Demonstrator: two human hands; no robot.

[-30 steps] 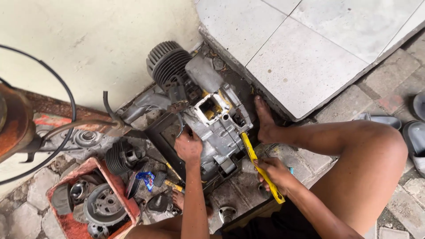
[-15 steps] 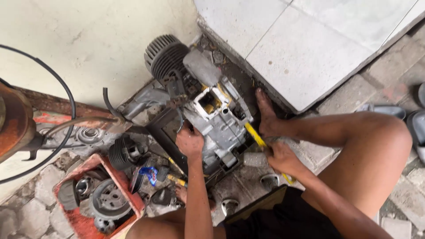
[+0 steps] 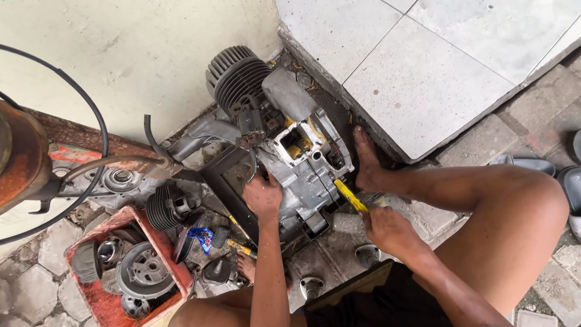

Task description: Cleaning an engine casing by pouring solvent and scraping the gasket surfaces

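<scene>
A grey metal engine block [image 3: 302, 169] lies on the paved ground, its finned cylinder [image 3: 238, 75] pointing up toward the wall. My left hand [image 3: 262, 196] rests flat on the engine's left side, pressing on the casing. My right hand [image 3: 387, 229] grips a yellow-handled tool [image 3: 350, 195] whose tip reaches the engine's lower right edge. My bare right foot [image 3: 367, 162] is planted beside the engine against the tiled step.
A red crate [image 3: 158, 251] of round metal engine parts sits lower left. A second finned cylinder [image 3: 170, 206], small tools with yellow handles [image 3: 240, 247] and loose parts lie beside it. A rusty frame with black cables [image 3: 54, 157] is at left; sandals [image 3: 544, 166] at right.
My right hand has drawn the yellow-handled tool in, from held low and apart to its tip against the engine's lower right edge. The left hand stays on the casing.
</scene>
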